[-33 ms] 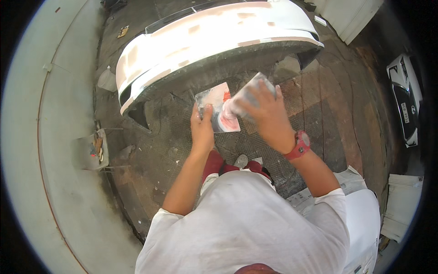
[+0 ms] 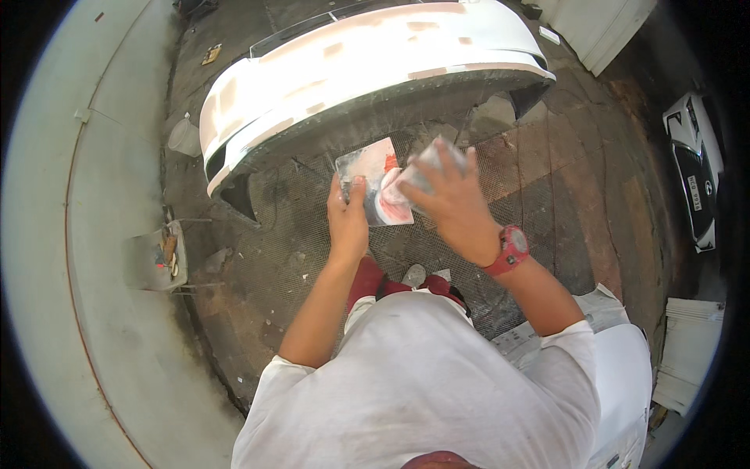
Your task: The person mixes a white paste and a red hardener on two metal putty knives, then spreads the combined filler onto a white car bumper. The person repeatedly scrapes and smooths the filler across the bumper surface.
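My left hand (image 2: 349, 213) is closed on the near left edge of a flat mixing board (image 2: 366, 162), its thumb lying across the top face. Pale pink filler paste (image 2: 393, 213) with streaks of bright red is smeared over the board's right side, beside grey stains. In my right hand (image 2: 455, 195), a flat, pale grey rectangular spreader (image 2: 428, 161) is held tilted, with the fingers stretched over its upper side. The spreader's lower edge is at the paste. Motion blurs the spreader and fingertips. On my right wrist is a red watch (image 2: 512, 248).
Ahead stands a white car bumper (image 2: 375, 59) with beige filler patches. A white bucket (image 2: 185, 138) and a small stand (image 2: 168, 254) with tools are along the left wall. Another car bumper (image 2: 694, 176) is at far right. A paper-covered white panel (image 2: 617, 367) lies behind my right arm.
My right hand has turned slightly and shifted a little with the spreader, its fingers now more spread. My left hand and the board have hardly moved.
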Demonstrator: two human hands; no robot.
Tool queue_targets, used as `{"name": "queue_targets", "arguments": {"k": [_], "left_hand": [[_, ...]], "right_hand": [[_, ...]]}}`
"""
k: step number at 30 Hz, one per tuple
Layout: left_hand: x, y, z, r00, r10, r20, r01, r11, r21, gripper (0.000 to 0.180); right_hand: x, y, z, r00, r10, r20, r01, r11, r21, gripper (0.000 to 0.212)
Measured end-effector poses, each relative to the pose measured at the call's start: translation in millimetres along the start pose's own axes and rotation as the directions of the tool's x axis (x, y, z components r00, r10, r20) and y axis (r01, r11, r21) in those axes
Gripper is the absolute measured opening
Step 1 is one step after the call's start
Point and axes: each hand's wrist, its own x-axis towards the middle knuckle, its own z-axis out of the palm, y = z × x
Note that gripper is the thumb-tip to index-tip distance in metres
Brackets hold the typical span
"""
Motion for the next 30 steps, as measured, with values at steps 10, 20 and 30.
{"name": "queue_targets", "arguments": {"k": [10, 20, 30], "left_hand": [[8, 12, 12, 0.995, -0.092, -0.026, 0.075, 0.919, -0.388, 0.043], [9, 5, 16, 0.996, 0.089, 0.013, -0.09, 0.988, 0.128, 0.05], [12, 17, 14, 0.987, -0.157, 0.014, 0.153, 0.927, -0.342, 0.039]], "right_hand": [[-24, 9, 40, 0.961, 0.164, 0.224, -0.225, 0.934, 0.279, 0.061], [1, -10, 18, 0.999, -0.046, 0.028, 0.043, 0.995, 0.095, 0.056], [-4, -22, -22, 0.981, -0.187, -0.056, 0.191, 0.863, 0.468, 0.063]]}}
